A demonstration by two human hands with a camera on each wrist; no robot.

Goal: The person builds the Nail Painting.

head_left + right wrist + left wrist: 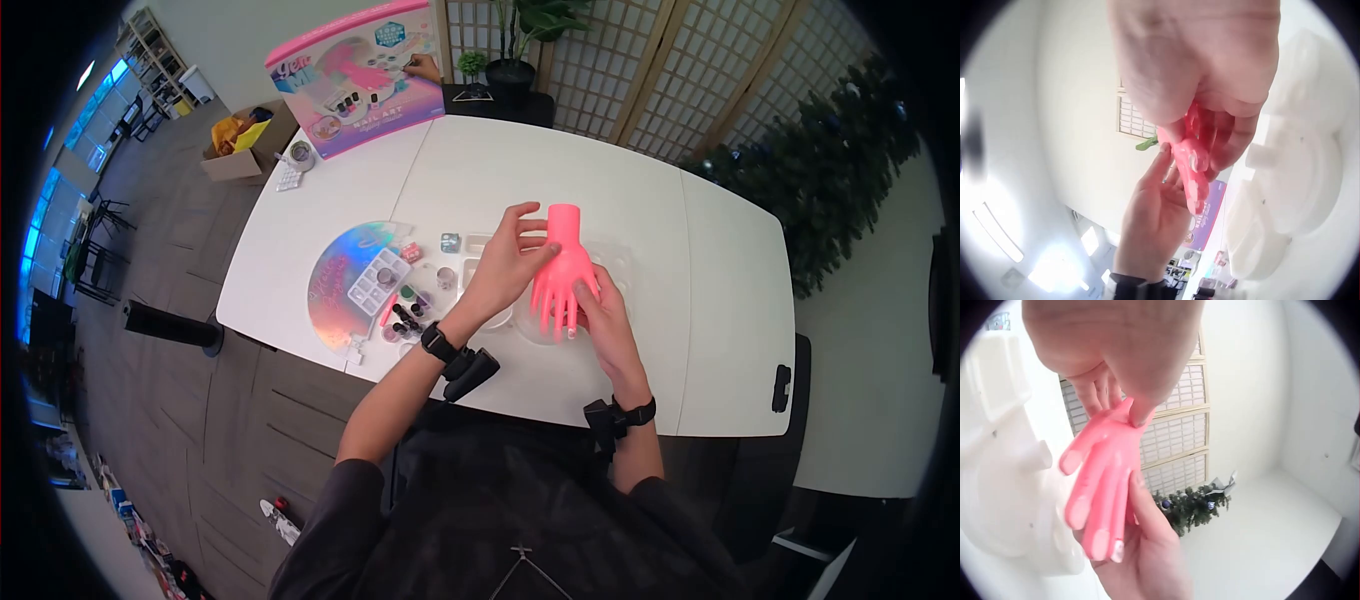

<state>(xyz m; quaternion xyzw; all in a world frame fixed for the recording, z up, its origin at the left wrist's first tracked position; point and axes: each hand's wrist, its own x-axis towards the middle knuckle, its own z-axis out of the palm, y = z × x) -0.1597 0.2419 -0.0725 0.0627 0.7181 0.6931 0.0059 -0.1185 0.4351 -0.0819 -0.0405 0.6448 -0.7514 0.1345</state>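
Observation:
A bright pink plastic practice hand [565, 258] is held up over the table, its wrist stump toward the back and its fingers pointing down toward me. My left hand [508, 262] grips it near the wrist, thumb in front and fingers behind. With thumb and fingers, my right hand [610, 325] holds its side by the finger bases. In the left wrist view, one fingertip carries a whitish, shiny nail [1117, 551], while the other nails look plain pink. My right fingers wrap behind the pink hand in the right wrist view.
Beneath the hands lies a clear moulded plastic tray [625, 262]. To the left, a round iridescent mat [325, 290] bears a white compartment tray [366, 293], near several small dark-capped bottles [405, 318]. A nail art box [355, 85] stands at the back left. A phone-like black object [781, 388] lies at right.

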